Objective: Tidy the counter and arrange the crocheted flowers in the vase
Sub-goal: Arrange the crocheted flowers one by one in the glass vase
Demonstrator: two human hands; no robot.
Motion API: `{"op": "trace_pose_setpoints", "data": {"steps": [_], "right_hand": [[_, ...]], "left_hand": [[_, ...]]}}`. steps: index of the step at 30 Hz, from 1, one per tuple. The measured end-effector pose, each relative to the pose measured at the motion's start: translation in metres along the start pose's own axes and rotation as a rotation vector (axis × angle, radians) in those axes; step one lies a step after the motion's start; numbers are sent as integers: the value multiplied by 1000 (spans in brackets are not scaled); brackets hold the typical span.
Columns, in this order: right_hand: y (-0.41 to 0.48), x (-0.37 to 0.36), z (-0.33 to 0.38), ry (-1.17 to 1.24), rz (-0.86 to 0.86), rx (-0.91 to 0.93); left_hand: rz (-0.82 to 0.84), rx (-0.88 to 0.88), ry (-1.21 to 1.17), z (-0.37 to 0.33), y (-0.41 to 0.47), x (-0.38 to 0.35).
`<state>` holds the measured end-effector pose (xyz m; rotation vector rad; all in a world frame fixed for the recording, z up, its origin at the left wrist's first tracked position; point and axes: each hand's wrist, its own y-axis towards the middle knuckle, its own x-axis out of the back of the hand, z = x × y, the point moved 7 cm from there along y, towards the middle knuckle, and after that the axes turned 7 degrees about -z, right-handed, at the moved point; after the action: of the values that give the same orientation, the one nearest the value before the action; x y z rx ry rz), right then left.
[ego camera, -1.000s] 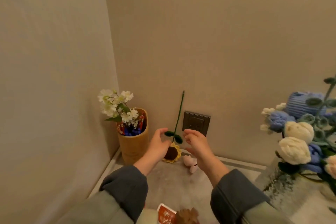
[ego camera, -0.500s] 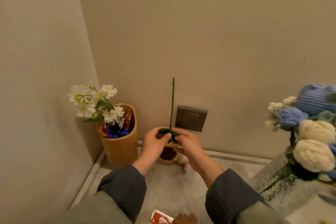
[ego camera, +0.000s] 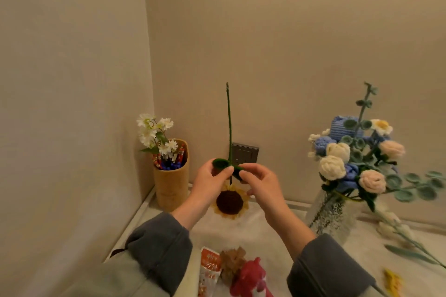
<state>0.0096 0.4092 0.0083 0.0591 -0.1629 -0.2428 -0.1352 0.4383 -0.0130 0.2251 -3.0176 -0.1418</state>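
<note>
Still sunflower (ego camera: 229, 202) between left hand (ego camera: 208, 184), right hand (ego camera: 262, 184).

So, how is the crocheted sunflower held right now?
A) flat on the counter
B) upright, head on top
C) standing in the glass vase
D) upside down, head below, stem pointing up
D: the sunflower head is below the left hand and right hand, which pinch its green leaves, and the stem rises above them.
</note>
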Motion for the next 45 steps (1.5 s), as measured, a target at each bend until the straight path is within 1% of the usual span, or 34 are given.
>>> {"op": "trace_pose_setpoints", "data": {"steps": [2, 4, 7, 8, 10, 11, 13, 14, 16, 17, 19, 20, 21, 23, 25, 27, 29, 30, 31, 32, 34, 35, 36, 38, 40, 43, 45], "right_hand": [[-19, 11, 3, -12, 1, 33], [-41, 29, 7, -40, -52, 96], [-80, 60, 23, -148, -188, 318], [-95, 66, 30, -188, -187, 401], [-126, 74, 38, -299, -130, 529], [-136, 75, 40, -385, -104, 579], [-153, 81, 39, -642, -65, 634], [-160, 84, 33, -806, -29, 626], [-171, 91, 15, -1111, 70, 536], [-178, 96, 5, -1209, 104, 476], [-191, 106, -12, -1264, 148, 350], [-198, 114, -18, -1243, 157, 298], [-201, 119, -23, -1203, 163, 257], [-206, 132, -31, -1124, 173, 188], [-211, 145, -31, -1012, 155, 154], [-214, 159, -27, -833, 82, 129], [-214, 174, -19, -631, -25, 81], [-214, 181, -16, -531, -73, 52], [-215, 186, -13, -425, -111, 24], [-217, 190, -10, -318, -134, 2], [-219, 193, -5, -131, -133, -28], [-220, 192, -3, -62, -118, -42], [-220, 192, -1, -5, -94, -60], [-219, 189, 0, 72, -30, -105], [-214, 190, 2, 63, 11, -121], [-198, 201, 14, -6, -5, -72], [-184, 208, 29, -14, -29, -50]], "left_hand": [[32, 7, 13, -3, -17, -3], [59, 2, 67, -5, -38, -7], [113, -1, 202, -2, -75, -19], [133, -6, 268, 2, -88, -23], [185, -51, 445, 6, -117, -33], [201, -87, 534, 7, -126, -37], [226, -163, 674, 5, -152, -47], [227, -201, 729, 3, -164, -50], [225, -278, 808, -2, -187, -56], [231, -298, 819, -4, -198, -58], [251, -298, 796, -7, -217, -60], [255, -334, 813, -11, -227, -63], [236, -412, 857, -18, -232, -67], [165, -555, 942, -31, -242, -74], [61, -603, 947, -42, -248, -75], [-66, -647, 872, -57, -255, -73], [-165, -676, 721, -75, -259, -72], [-167, -646, 627, -82, -258, -73], [-130, -585, 518, -86, -256, -76], [-49, -494, 388, -88, -253, -83], [146, -291, 91, -92, -249, -100], [198, -230, -31, -96, -248, -107], [202, -202, -106, -100, -246, -110], [156, -196, -159, -107, -238, -112], [145, -207, -162, -112, -230, -116], [171, -243, -170, -123, -218, -124], [167, -277, -215, -136, -207, -128]]}}
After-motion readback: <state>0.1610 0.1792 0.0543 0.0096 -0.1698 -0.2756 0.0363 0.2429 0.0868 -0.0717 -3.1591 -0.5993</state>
